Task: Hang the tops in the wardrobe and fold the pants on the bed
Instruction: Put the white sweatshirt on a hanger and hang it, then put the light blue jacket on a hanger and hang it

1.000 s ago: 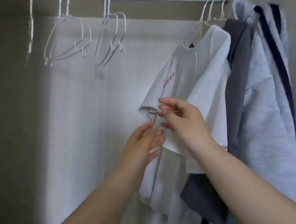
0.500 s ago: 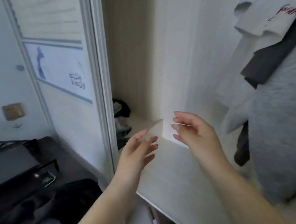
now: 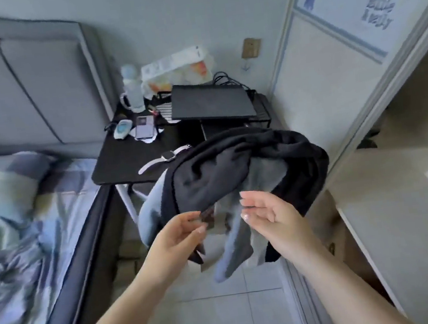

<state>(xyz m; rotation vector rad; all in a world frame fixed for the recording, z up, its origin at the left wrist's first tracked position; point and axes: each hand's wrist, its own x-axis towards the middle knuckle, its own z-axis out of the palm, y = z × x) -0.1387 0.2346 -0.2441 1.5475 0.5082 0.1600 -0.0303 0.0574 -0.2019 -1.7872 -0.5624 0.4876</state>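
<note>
- Head view: left hand [image 3: 179,234] and right hand [image 3: 268,209] are reaching with loosely curled fingers, gripping nothing.
- Black garment [image 3: 235,167] and grey garment [image 3: 234,240] are hanging heaped just beyond both hands, beside the black bedside table [image 3: 131,161].
- Bed [image 3: 14,242] is lying at left.

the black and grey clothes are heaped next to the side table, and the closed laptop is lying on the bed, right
Not quite. In the head view the closed laptop lies on the side table, not on the bed. The black and grey clothes are heaped next to that table, as you say.

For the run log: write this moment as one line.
left hand: open, at black garment | right hand: open, near it | garment pile on chair, beside bed | nothing gripped
</note>
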